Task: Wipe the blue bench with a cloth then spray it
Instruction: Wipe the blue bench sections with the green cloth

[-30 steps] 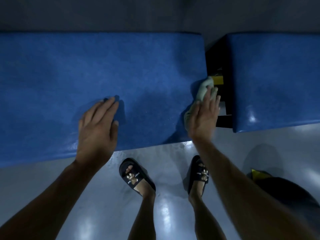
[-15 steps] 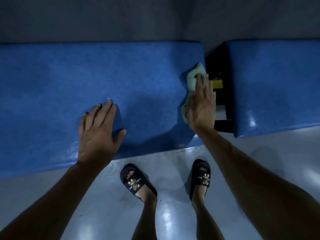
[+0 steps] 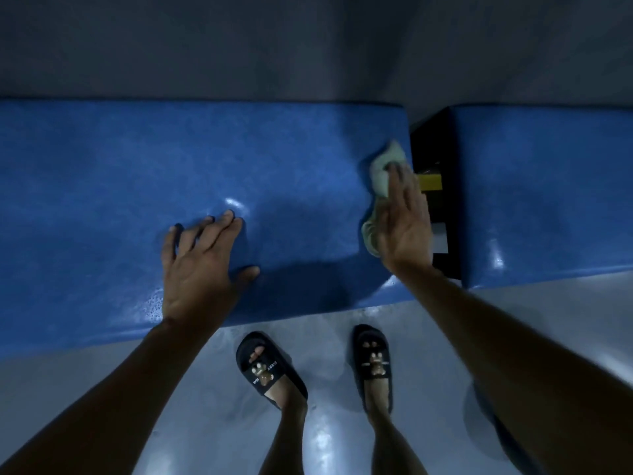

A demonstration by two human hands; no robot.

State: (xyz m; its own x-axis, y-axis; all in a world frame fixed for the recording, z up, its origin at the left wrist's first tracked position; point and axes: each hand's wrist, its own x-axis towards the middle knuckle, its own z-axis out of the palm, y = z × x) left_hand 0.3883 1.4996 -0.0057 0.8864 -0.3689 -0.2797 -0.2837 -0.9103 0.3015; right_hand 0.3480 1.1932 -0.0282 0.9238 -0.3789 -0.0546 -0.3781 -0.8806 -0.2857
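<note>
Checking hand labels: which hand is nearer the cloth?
Right. The right hand presses flat on the cloth at the bench's right end; the left hand rests well left of it.

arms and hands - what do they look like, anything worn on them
Both arms are bare from the frame edge to the wrist, with no sleeves in view. The left hand and right hand wear no gloves, and no rings, watch or wristband can be made out in the dim light.

2 blue benches (image 3: 205, 173) (image 3: 548, 193), 1 cloth (image 3: 385, 173), 2 hands (image 3: 198, 269) (image 3: 406, 221), 2 slippers (image 3: 269, 365) (image 3: 373, 361)
</note>
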